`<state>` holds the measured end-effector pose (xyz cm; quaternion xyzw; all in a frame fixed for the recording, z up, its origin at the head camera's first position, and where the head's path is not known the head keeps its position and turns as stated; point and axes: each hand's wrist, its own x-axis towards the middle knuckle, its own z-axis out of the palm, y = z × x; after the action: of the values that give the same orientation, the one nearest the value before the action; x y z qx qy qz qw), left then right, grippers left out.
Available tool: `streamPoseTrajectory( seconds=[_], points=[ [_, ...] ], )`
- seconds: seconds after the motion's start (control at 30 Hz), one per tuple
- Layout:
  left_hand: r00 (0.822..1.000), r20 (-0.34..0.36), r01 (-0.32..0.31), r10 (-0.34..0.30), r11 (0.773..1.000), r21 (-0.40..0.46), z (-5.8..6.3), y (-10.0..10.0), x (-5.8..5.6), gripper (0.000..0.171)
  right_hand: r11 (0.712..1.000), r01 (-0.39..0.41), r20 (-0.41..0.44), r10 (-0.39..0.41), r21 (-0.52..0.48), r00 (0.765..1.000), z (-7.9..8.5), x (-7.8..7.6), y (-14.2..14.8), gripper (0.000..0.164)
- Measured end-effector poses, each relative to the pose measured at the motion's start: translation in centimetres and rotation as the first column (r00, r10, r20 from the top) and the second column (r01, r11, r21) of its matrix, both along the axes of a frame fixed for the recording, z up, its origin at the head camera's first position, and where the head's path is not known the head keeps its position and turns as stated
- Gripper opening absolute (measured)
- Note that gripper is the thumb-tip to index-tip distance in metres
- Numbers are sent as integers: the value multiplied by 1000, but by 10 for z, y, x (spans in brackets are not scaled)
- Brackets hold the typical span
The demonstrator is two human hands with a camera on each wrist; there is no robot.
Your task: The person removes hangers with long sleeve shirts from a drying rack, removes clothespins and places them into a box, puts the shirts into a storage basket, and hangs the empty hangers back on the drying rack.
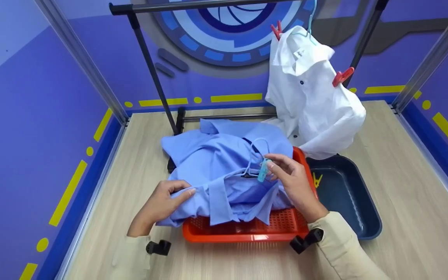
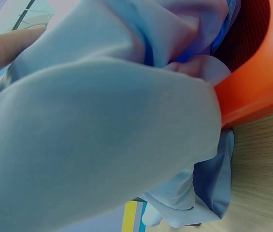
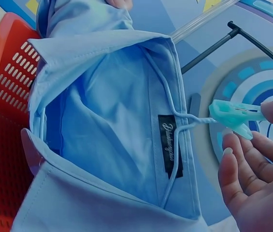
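Observation:
A light blue shirt (image 1: 204, 155) lies over an orange-red basket (image 1: 247, 236), its collar toward the front. Inside its neck sits a pale blue wire hanger (image 3: 167, 87), and a black label shows there in the right wrist view. My left hand (image 1: 167, 200) grips the shirt's shoulder cloth between thumb and fingers. My right hand (image 1: 292, 177) pinches a turquoise clothespin (image 3: 233, 113) near the hanger's twisted neck; whether the clothespin touches the wire is unclear. In the left wrist view, cloth hides most of the left fingers.
A white shirt (image 1: 313, 105) hangs at the right on a hanger with red clothespins (image 1: 342, 76). Below it stands a dark blue basin (image 1: 358, 202) holding a yellow clothespin (image 1: 316, 180). The black clothes rack (image 1: 146, 50) rises behind the basket, before a purple wall.

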<state>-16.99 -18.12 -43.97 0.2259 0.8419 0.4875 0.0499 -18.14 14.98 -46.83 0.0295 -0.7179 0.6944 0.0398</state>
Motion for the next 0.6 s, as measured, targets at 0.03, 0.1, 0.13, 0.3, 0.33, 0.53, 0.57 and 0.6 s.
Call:
streamPoseTrajectory(
  seconds=[0.03, 0.1, 0.13, 0.3, 0.33, 0.53, 0.57, 0.6],
  points=[
    [1000, -1, 0, 0, 1000, -1, 0, 0, 0, 12, 1000, 1, 0, -1, -2, 1000, 0, 0, 1, 29],
    [1000, 0, 0, 0, 1000, -1, 0, 0, 0, 13, 1000, 8, -4, -8, -3, 1000, 0, 0, 3, 29],
    [1000, -1, -1, 1, 1000, -1, 0, 0, 0, 12, 1000, 13, -6, -13, -5, 1000, 0, 0, 4, 29],
    [1000, -24, 7, -7, 1000, 5, -2, -1, 0, 13, 999, 29, -10, -29, -17, 1000, -1, -1, 8, 26],
    [1000, -30, 8, -8, 1000, 6, -2, -1, 0, 13, 999, 30, -8, -31, -17, 999, -1, -1, 9, 26],
    [1000, -17, 7, -7, 1000, 5, -1, -1, 0, 13, 999, 40, -4, -40, -6, 999, 0, 0, 15, 27],
    [1000, -11, 6, -5, 1000, 4, 0, -1, 0, 13, 999, 43, -5, -43, -6, 999, 0, 0, 16, 27],
    [1000, -8, 4, -4, 1000, 3, 0, -1, 0, 13, 999, 45, -5, -45, -5, 999, 0, 0, 18, 28]
  ],
)
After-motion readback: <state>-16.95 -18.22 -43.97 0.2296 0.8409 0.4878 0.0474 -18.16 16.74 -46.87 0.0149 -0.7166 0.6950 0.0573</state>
